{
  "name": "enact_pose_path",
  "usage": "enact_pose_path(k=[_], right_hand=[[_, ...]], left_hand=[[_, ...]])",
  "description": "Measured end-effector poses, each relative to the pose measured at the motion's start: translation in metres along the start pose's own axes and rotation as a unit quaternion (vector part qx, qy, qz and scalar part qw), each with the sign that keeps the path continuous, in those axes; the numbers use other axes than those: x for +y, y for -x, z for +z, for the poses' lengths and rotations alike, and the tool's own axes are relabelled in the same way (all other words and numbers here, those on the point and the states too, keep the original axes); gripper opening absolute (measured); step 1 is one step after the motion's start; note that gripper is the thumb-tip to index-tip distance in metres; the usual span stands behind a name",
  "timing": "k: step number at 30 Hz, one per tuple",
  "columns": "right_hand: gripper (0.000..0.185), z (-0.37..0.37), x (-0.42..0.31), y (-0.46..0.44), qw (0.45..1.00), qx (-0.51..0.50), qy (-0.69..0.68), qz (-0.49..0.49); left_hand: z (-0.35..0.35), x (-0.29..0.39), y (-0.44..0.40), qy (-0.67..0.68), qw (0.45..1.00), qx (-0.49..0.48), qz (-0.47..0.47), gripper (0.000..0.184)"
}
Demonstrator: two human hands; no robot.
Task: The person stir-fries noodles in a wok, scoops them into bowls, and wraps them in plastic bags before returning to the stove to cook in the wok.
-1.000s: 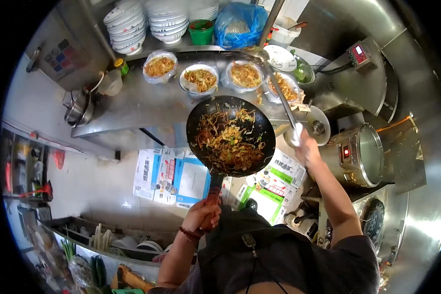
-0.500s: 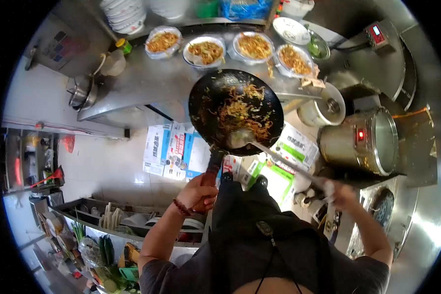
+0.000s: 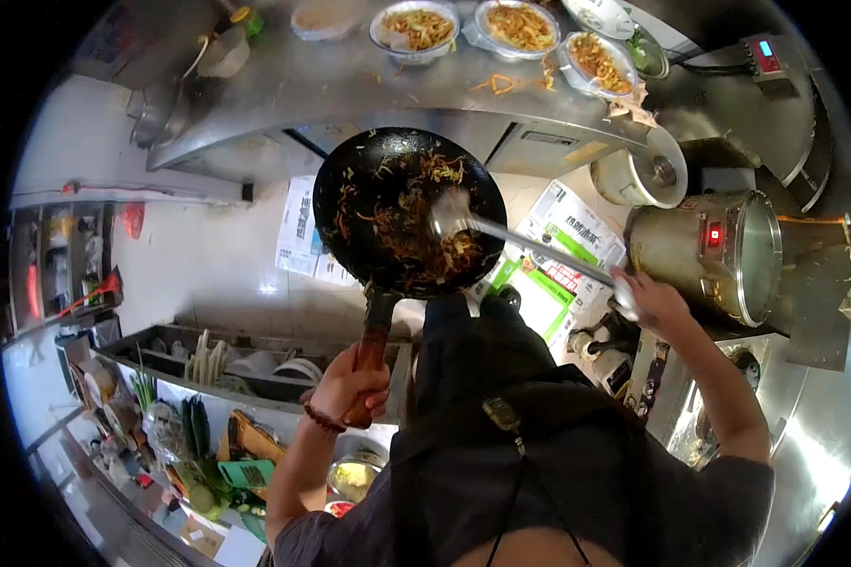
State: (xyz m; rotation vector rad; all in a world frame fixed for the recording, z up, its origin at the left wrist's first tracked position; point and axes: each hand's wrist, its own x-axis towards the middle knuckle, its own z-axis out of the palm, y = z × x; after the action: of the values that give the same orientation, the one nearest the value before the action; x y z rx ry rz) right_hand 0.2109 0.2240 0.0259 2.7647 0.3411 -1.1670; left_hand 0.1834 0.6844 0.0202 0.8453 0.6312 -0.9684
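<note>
My left hand (image 3: 348,389) is wrapped round the wooden handle of a black wok (image 3: 359,175), held up over the floor in front of me. Fried noodles with shredded vegetables (image 3: 407,227) lie scattered inside it. In my right hand (image 3: 654,304) is the end of a long-handled metal ladle (image 3: 539,244). The ladle's bowl, smeared by motion, is among the noodles in the wok. Beyond the wok, several plastic-lined bowls of noodles (image 3: 414,30) stand in a row on the steel counter (image 3: 350,99).
To the right are a white bucket (image 3: 673,184) and a large steel pot (image 3: 676,250) with a red display. Flattened cardboard (image 3: 567,227) covers part of the floor. At the left, a shelf unit (image 3: 170,354) holds dishes, with vegetables (image 3: 197,425) nearby.
The wok has moved left, away from the row of bowls. The ladle has shifted within it, and fewer noodles show in the wok. My view has turned slightly.
</note>
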Motion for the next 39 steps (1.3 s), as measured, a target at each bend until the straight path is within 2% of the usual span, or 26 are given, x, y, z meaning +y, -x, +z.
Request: enact_pose_path(k=[1, 2, 4, 6, 7, 8, 9, 10, 13, 14, 15, 16, 18, 20, 22, 24, 26, 27, 30, 32, 33, 34, 38, 39], right_hand=[[0.059, -0.011, -0.023, -0.017, 0.992, -0.057, -0.106, 0.023], [0.056, -0.010, -0.045, -0.025, 0.958, -0.122, -0.245, 0.086], [0.054, -0.009, -0.089, -0.041, 0.811, -0.190, -0.486, 0.263], [0.048, 0.024, -0.096, -0.014, 0.899, -0.210, -0.368, 0.109], [0.051, 0.040, -0.099, -0.002, 0.930, -0.202, -0.306, 0.035], [0.052, 0.036, -0.104, 0.008, 0.909, -0.225, -0.350, 0.018], [0.045, 0.078, -0.100, 0.006, 0.895, -0.236, -0.377, 0.041], [0.035, 0.086, -0.094, 0.014, 0.924, -0.143, -0.343, -0.092], [0.028, 0.053, -0.085, 0.020, 0.876, -0.179, -0.437, -0.100], [0.027, 0.044, -0.082, 0.020, 0.763, -0.260, -0.590, -0.042], [0.026, 0.039, -0.080, 0.018, 0.614, -0.331, -0.716, 0.017], [0.026, 0.036, -0.079, 0.016, 0.614, -0.328, -0.717, 0.012], [0.042, 0.030, -0.077, 0.012, 0.232, -0.409, -0.882, -0.007], [0.047, 0.024, -0.080, 0.013, 0.229, -0.389, -0.892, -0.015], [0.047, 0.018, -0.082, 0.011, 0.159, -0.378, -0.911, -0.041], [0.051, -0.003, -0.076, 0.013, 0.138, -0.387, -0.906, -0.100], [0.054, -0.029, -0.074, 0.018, 0.135, -0.331, -0.920, -0.160], [0.058, -0.038, -0.072, 0.013, 0.087, -0.350, -0.913, -0.190], [0.060, -0.089, -0.066, 0.018, 0.133, -0.277, -0.927, -0.216], [0.059, -0.114, -0.066, 0.006, 0.190, -0.211, -0.930, -0.234], [0.053, -0.132, -0.073, 0.001, 0.288, -0.137, -0.922, -0.217], [0.050, -0.147, -0.081, -0.006, 0.418, -0.039, -0.894, -0.155], [0.020, -0.165, -0.094, -0.095, 0.641, 0.130, -0.755, -0.045], [0.018, -0.163, -0.096, -0.120, 0.648, 0.151, -0.746, -0.033]], left_hand=[[0.003, -0.002, -0.002, 0.024, 1.000, 0.006, 0.008, 0.029], [0.002, -0.005, -0.007, 0.027, 1.000, 0.007, 0.014, 0.029], [-0.007, -0.012, -0.025, 0.063, 0.998, 0.003, 0.018, 0.026], [-0.018, -0.017, -0.059, 0.033, 0.999, 0.032, 0.012, 0.021], [-0.029, -0.021, -0.080, 0.072, 0.997, 0.029, 0.009, 0.019], [-0.035, -0.023, -0.095, 0.109, 0.994, 0.023, 0.010, 0.016], [-0.032, -0.023, -0.106, 0.111, 0.992, 0.063, 0.006, 0.010], [-0.037, -0.023, -0.115, 0.106, 0.993, 0.054, 0.010, 0.010], [-0.048, -0.025, -0.125, 0.018, 0.994, 0.078, -0.074, 0.013], [-0.049, -0.022, -0.119, 0.015, 0.995, 0.076, -0.070, 0.013], [-0.051, -0.019, -0.108, 0.011, 0.996, 0.051, -0.078, 0.015], [-0.049, -0.014, -0.096, 0.006, 0.996, 0.028, -0.087, 0.018], [-0.021, 0.007, -0.054, 0.005, 0.998, 0.017, -0.068, 0.019], [-0.006, 0.016, -0.026, 0.007, 0.999, 0.007, -0.049, 0.021], [-0.005, 0.019, -0.006, 0.023, 0.998, -0.052, -0.001, 0.030], [-0.003, 0.025, 0.001, -0.005, 0.998, -0.057, 0.022, 0.031], [-0.006, 0.030, -0.002, 0.019, 0.990, -0.129, 0.055, 0.030], [-0.006, 0.033, -0.006, 0.016, 0.989, -0.137, 0.062, 0.030], [-0.002, 0.043, -0.020, 0.022, 0.986, -0.127, 0.103, 0.027], [-0.002, 0.051, -0.025, 0.019, 0.986, -0.125, 0.110, 0.027], [-0.005, 0.052, -0.029, 0.020, 0.986, -0.128, 0.104, 0.026], [-0.010, 0.052, -0.035, 0.022, 0.986, -0.131, 0.097, 0.025], [-0.023, 0.049, -0.039, 0.009, 0.989, -0.110, 0.095, 0.025], [-0.024, 0.050, -0.038, 0.026, 0.988, -0.119, 0.091, 0.022]])
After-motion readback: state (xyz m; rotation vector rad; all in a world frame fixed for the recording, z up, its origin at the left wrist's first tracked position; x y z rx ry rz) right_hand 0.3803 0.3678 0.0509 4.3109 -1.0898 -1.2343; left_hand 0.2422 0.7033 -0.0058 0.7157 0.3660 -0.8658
